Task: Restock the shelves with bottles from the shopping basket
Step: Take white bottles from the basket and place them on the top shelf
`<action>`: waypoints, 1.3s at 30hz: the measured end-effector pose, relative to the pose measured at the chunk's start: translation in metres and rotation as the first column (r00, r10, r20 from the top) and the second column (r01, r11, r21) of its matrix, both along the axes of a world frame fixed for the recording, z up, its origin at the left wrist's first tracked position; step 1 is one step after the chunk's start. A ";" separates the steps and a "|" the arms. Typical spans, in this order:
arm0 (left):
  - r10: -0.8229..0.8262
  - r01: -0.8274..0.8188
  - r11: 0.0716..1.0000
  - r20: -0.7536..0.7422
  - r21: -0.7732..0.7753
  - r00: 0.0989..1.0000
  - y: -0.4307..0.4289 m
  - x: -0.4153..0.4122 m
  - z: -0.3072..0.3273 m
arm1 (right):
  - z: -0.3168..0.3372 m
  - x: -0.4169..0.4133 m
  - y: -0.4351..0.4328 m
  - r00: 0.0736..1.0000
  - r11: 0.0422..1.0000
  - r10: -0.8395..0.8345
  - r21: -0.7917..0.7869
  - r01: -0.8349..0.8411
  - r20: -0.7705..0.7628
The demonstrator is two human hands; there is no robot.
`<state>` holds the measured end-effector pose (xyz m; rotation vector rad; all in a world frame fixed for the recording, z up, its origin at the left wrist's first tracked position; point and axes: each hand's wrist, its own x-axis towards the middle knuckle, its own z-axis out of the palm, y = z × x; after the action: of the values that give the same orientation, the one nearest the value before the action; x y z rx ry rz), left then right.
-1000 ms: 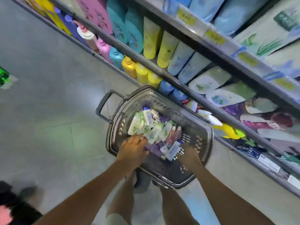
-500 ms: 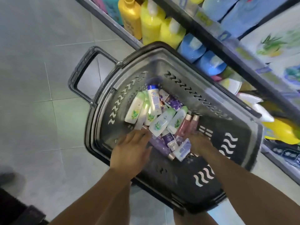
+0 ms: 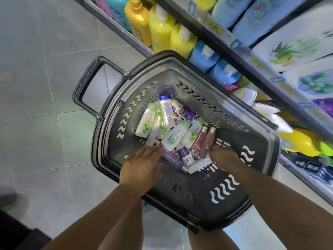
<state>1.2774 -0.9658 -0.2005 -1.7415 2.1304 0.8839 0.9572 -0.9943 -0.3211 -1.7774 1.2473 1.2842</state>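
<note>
Bottles (image 3: 173,138) lay heaped in the shopping basket (image 3: 189,193), just beyond both hands. We recorded the left hand (image 3: 142,166) with fingers straight, tips touching a purple bottle (image 3: 173,160). We recorded the right hand (image 3: 225,157) beside two pink bottles (image 3: 208,141), fingers buried in the heap; its grip could not be determined. Stocked shelves (image 3: 213,27) stood further right.

The fingers of our right hand (image 3: 224,157) lay hidden among the bottles (image 3: 175,136), so we could not tell whether they gripped one. Their labels (image 3: 168,115) were too small to read. The packs (image 3: 295,49) were blurred and cut off at the right edge.
</note>
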 end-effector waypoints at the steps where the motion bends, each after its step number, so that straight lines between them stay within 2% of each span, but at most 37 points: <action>1: 0.001 -0.001 1.000 0.008 0.003 1.000 0.000 -0.001 0.000 | 0.003 -0.003 0.003 0.999 0.999 0.031 0.012 -0.031 0.020; 6: 0.011 -0.010 0.998 0.003 -0.062 1.000 0.004 0.000 -0.005 | -0.011 0.000 0.004 0.998 0.999 -0.024 -0.035 0.026 0.060; 11: 0.009 -0.008 0.994 0.002 -0.110 1.000 0.007 0.001 -0.012 | -0.036 0.009 0.004 1.000 0.999 0.017 0.048 -0.017 -0.011; 16: 0.004 -0.002 0.996 0.017 -0.086 1.000 0.005 0.000 -0.010 | -0.029 0.007 0.011 0.998 0.997 -0.049 0.058 0.046 0.045; 21: -0.009 0.009 1.000 0.014 -0.016 1.000 -0.001 0.000 -0.003 | 0.014 0.008 -0.010 0.929 0.943 -0.331 0.048 0.328 0.164; 24: -0.006 0.008 0.996 -0.027 0.083 1.000 -0.006 -0.001 0.005 | 0.049 0.015 -0.030 0.868 0.909 -0.408 0.035 0.416 0.282; 26: -0.031 0.036 0.989 -0.039 0.140 0.999 -0.009 -0.002 0.005 | 0.070 0.024 -0.044 0.784 0.852 -0.508 0.074 0.518 0.357; 29: -0.022 0.034 0.976 -0.057 0.213 0.998 -0.015 -0.003 0.009 | 0.098 0.048 -0.067 0.591 0.714 -0.688 0.247 0.656 0.421; 33: 0.128 -0.093 0.966 -0.134 0.241 0.983 -0.020 0.000 0.008 | 0.119 0.093 -0.091 0.464 0.626 -0.778 0.459 0.631 0.424; 34: 0.169 -0.132 0.965 -0.155 0.225 0.973 -0.021 0.004 0.006 | 0.119 0.103 -0.094 0.409 0.580 -0.813 0.522 0.625 0.414; 36: 0.191 -0.181 0.981 -0.162 0.075 0.968 -0.022 0.014 0.003 | 0.120 0.118 -0.101 0.277 0.459 -0.885 0.613 0.643 0.373; 38: 0.275 -0.289 0.956 -0.187 -0.050 0.943 -0.024 0.028 0.006 | 0.106 0.125 -0.105 0.103 0.269 -0.955 0.671 0.691 0.277; 39: 0.339 -0.359 0.931 -0.212 -0.062 0.917 -0.026 0.035 0.007 | 0.094 0.128 -0.107 0.029 0.189 -0.969 0.662 0.725 0.244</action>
<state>1.3122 -0.9919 -0.1935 -2.2191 2.0417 1.0981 1.0853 -1.1017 -0.2271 -0.6159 1.1767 0.0230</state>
